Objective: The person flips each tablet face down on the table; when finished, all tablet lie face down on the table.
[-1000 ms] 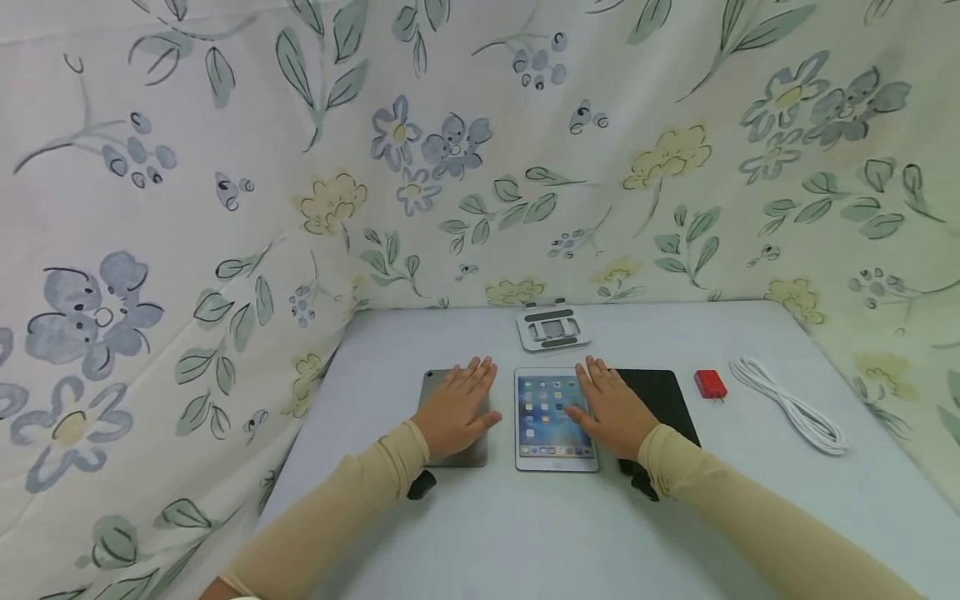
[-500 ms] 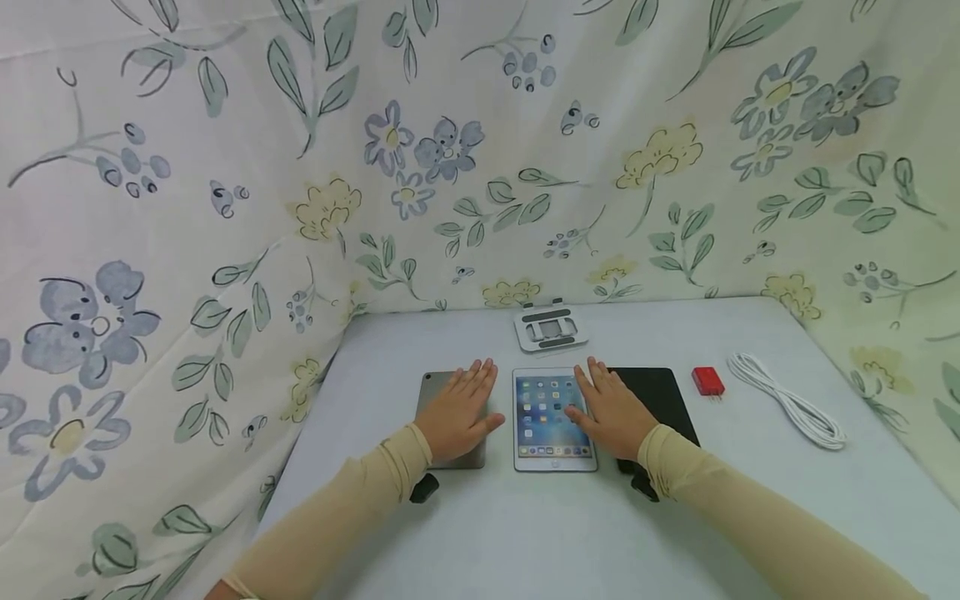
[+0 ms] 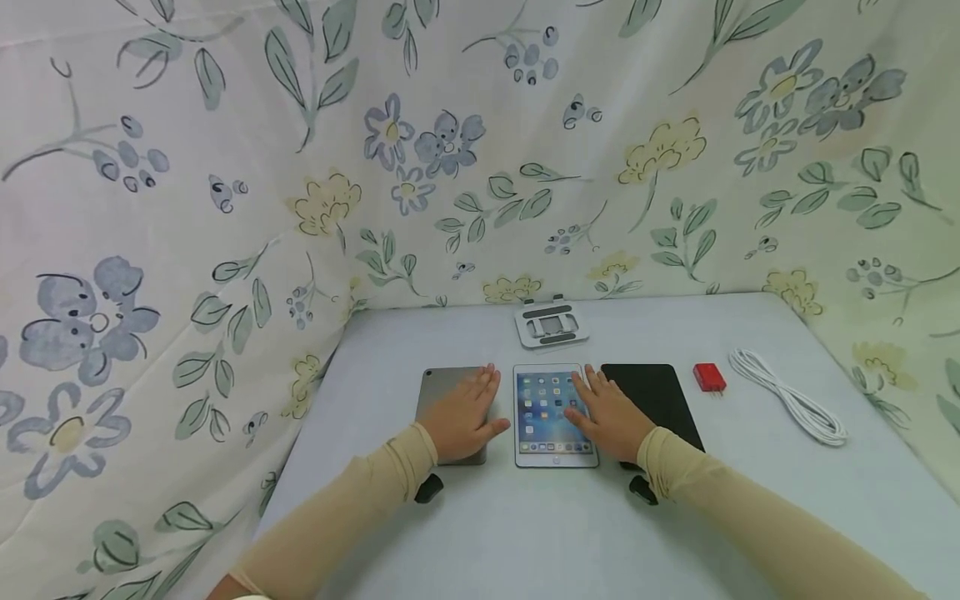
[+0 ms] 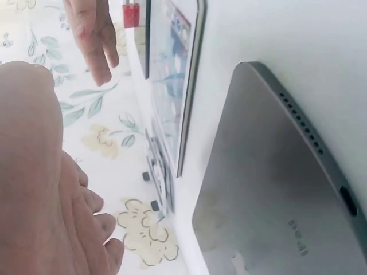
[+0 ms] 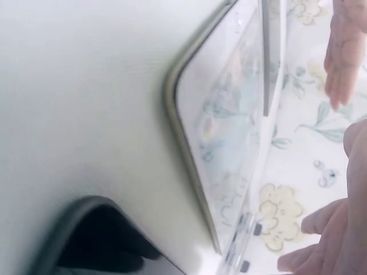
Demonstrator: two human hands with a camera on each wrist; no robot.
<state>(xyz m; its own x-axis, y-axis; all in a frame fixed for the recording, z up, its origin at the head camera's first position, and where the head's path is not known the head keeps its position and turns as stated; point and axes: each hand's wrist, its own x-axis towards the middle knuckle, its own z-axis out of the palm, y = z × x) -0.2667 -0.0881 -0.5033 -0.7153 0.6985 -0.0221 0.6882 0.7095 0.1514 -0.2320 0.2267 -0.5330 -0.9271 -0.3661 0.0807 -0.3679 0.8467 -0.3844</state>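
The lit tablet lies flat mid-desk between the grey tablet and the black tablet. Both hands have slid slightly toward me over the last second: my left hand spread flat on the grey one, my right hand spread, seemingly touching the lit screen's edge.

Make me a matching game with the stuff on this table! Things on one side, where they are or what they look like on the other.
Things:
1. grey tablet
2. white tablet
3. red plug
4. white cable

Descriptions:
A. coiled, far right on the table
B. lying between the two hands, screen lit
C. under the left hand, back side up
D. small, between the black tablet and the cable

Pairs: 1-C, 2-B, 3-D, 4-A
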